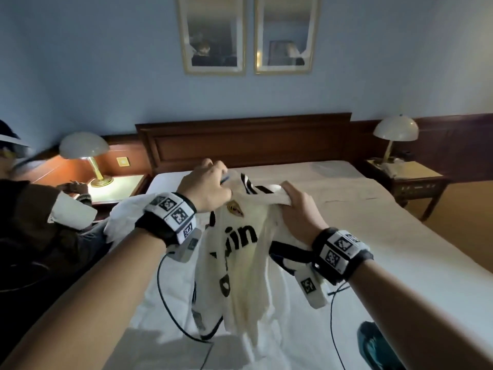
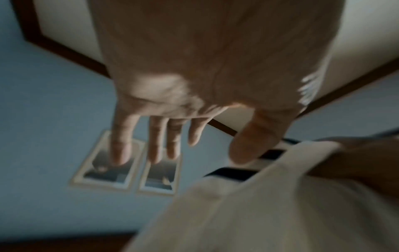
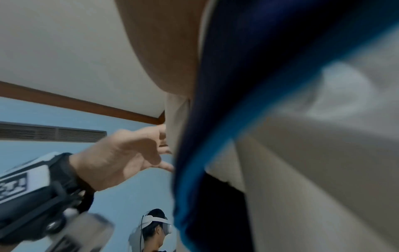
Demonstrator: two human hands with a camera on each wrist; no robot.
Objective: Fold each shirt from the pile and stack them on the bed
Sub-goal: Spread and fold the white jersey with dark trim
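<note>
A white football shirt with black lettering and a crest hangs bunched above the white bed. My right hand grips a gathered fold near its shoulder. My left hand is at the shirt's other shoulder. In the left wrist view its fingers are stretched out straight, and the thumb touches the shirt's black-striped edge. The right wrist view is mostly filled by the shirt and its blue-edged dark trim. It also shows my left hand spread beside the cloth.
Another person wearing a headset sits at the bed's left. Crumpled white cloth lies by them. A wooden headboard and lamps on nightstands stand behind. A teal item lies at the bed's near right.
</note>
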